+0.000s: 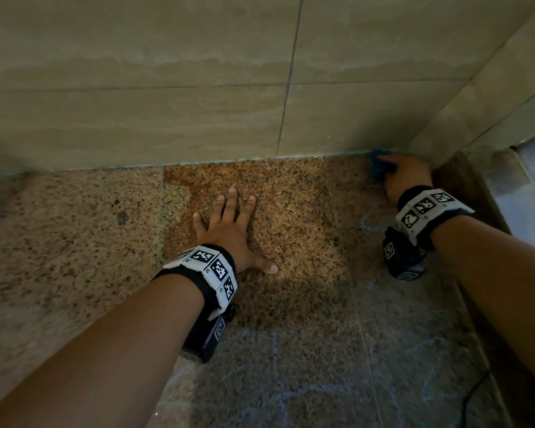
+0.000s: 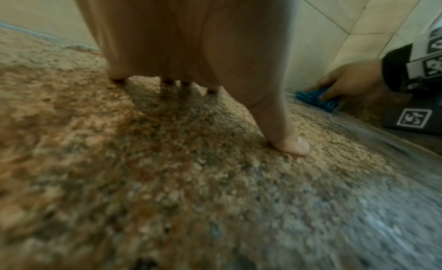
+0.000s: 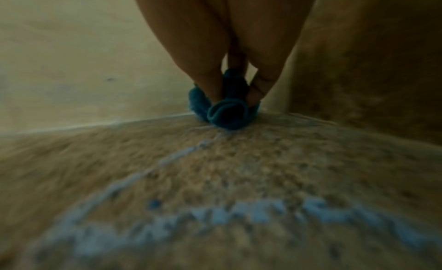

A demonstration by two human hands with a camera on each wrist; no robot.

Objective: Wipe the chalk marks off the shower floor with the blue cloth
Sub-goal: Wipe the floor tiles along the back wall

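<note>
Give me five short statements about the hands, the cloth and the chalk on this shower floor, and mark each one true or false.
1. The right hand holds the blue cloth in the corner where the floor meets the wall. True.
2. The left hand grips a second cloth. False: it lies flat on the shower floor with fingers spread, holding nothing.
3. Blue chalk marks remain on the floor behind the right hand. True.
4. The cloth is spread out flat. False: it is bunched up between the fingers.
5. The two hands touch each other. False: they are apart, the left nearer the middle of the floor.
</note>
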